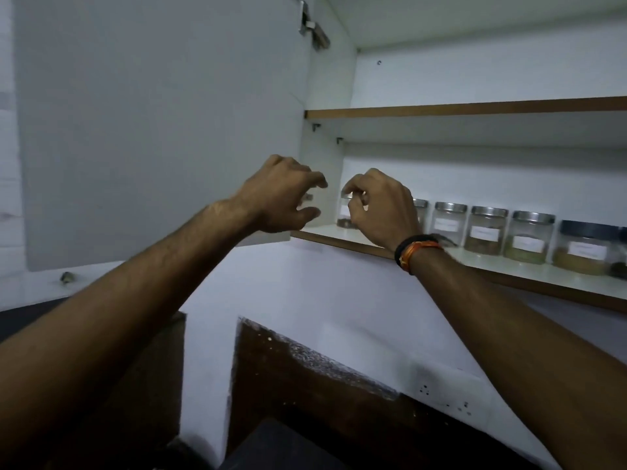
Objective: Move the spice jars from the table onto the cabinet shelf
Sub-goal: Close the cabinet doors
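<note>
Several glass spice jars with metal lids and white labels stand in a row on the lower cabinet shelf (529, 278). The leftmost jar (345, 215) sits near the shelf's left end. My right hand (381, 210), with a thread band at the wrist, hovers right in front of it. Its fingers are curled and apart at the jar's lid, without a visible grip. My left hand (283, 196) is raised by the cabinet's left wall, fingers spread and empty. Further right stand other jars (486, 231), (528, 237), and a dark-lidded jar (583, 248).
The white cabinet door (152, 130) hangs open on the left, its hinge (314, 28) up top. An upper shelf (475, 108) shows nothing on it from below. Beneath the cabinet are a white wall with a socket (448, 396) and dark brown surfaces (305, 385).
</note>
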The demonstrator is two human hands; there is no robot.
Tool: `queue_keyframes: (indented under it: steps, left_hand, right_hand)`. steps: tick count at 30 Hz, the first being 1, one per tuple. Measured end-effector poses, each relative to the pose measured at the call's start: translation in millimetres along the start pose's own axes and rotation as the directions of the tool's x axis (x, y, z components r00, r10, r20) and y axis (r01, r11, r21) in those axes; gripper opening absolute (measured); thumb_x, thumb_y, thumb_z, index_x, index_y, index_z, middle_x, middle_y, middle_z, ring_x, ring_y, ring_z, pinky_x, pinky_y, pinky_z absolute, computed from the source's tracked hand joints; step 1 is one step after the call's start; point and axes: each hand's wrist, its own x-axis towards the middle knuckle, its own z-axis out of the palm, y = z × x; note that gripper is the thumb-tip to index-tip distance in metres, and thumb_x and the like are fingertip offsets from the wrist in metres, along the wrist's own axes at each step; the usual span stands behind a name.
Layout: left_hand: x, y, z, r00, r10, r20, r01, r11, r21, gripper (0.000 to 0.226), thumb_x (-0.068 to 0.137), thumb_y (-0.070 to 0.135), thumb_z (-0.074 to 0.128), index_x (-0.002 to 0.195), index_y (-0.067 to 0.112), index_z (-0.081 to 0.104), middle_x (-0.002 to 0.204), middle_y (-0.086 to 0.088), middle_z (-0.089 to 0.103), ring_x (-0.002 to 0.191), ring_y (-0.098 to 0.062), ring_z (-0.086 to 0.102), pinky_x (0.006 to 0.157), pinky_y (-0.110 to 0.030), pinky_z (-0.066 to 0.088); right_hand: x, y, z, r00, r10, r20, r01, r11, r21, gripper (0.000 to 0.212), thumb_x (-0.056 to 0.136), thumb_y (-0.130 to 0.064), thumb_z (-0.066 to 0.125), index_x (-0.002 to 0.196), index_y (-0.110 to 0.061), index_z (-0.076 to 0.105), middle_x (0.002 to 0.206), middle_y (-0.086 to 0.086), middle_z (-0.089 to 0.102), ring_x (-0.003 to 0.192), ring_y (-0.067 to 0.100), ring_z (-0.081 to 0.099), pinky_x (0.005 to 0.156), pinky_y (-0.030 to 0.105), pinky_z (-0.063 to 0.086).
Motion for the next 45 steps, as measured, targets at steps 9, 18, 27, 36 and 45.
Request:
queue_keyframes:
  steps: [9, 18, 27, 36, 45]
  left_hand:
    - [-73, -72, -51, 0.909, -0.23, -0.347, 0.338, 0.894, 0.293, 0.043, 0.088, 0.035, 0.063, 0.125, 0.012, 0.064, 0.151, -0.014, 0.047, 0.144, -0.034, 0.035, 0.121, -0.054, 0.014]
    - [-138, -115, -80, 0.595, -0.586, -0.549, 0.649, 0.754, -0.101, 0.092, 0.08, 0.036, 0.063, 0.157, 0.013, 0.018, 0.163, -0.018, 0.014, 0.148, -0.037, 0.021, 0.114, -0.049, 0.027]
    - [-154, -142, -89, 0.404, -0.9, -0.165, 0.596, 0.396, -0.699, 0.052, 0.081, 0.047, 0.067, 0.124, 0.02, 0.058, 0.116, 0.0, 0.069, 0.097, -0.02, 0.067, 0.086, -0.043, 0.059]
    - [-165, -111, -90, 0.627, -0.761, -0.168, 0.309, 0.441, -0.843, 0.032, 0.09, 0.031, 0.066, 0.117, 0.017, 0.057, 0.11, -0.002, 0.072, 0.098, -0.022, 0.073, 0.085, -0.053, 0.06]
    - [-141, -60, -83, 0.826, -0.544, -0.149, 0.003, 0.268, -0.963, 0.077, 0.086, -0.007, 0.059, 0.145, 0.039, 0.042, 0.129, -0.003, 0.067, 0.113, -0.026, 0.069, 0.081, -0.036, 0.06]
  right_hand:
    - [68, -103, 24, 0.981, -0.185, -0.063, 0.191, 0.973, 0.125, 0.034, 0.086, -0.015, 0.054, 0.118, -0.02, 0.065, 0.111, 0.002, 0.063, 0.098, 0.017, 0.059, 0.081, 0.032, 0.051]
    - [120, -203, 32, 0.904, -0.391, -0.174, 0.419, 0.891, 0.176, 0.045, 0.086, -0.014, 0.056, 0.13, -0.021, 0.06, 0.119, 0.003, 0.056, 0.103, 0.02, 0.055, 0.077, 0.031, 0.051]
    - [143, -257, 32, 0.857, -0.495, -0.144, 0.513, 0.846, 0.145, 0.056, 0.088, -0.018, 0.053, 0.143, -0.024, 0.051, 0.15, 0.007, 0.046, 0.13, 0.027, 0.046, 0.101, 0.042, 0.048]
    - [138, -263, 19, 0.88, -0.366, -0.304, 0.448, 0.853, 0.269, 0.057, 0.096, -0.033, 0.049, 0.15, -0.015, 0.042, 0.158, 0.014, 0.036, 0.144, 0.029, 0.037, 0.116, 0.042, 0.036]
    - [106, -249, -16, 0.87, -0.159, -0.467, 0.37, 0.836, 0.405, 0.083, 0.087, -0.052, 0.065, 0.149, -0.002, 0.04, 0.156, 0.016, 0.039, 0.147, 0.022, 0.036, 0.118, 0.031, 0.034]
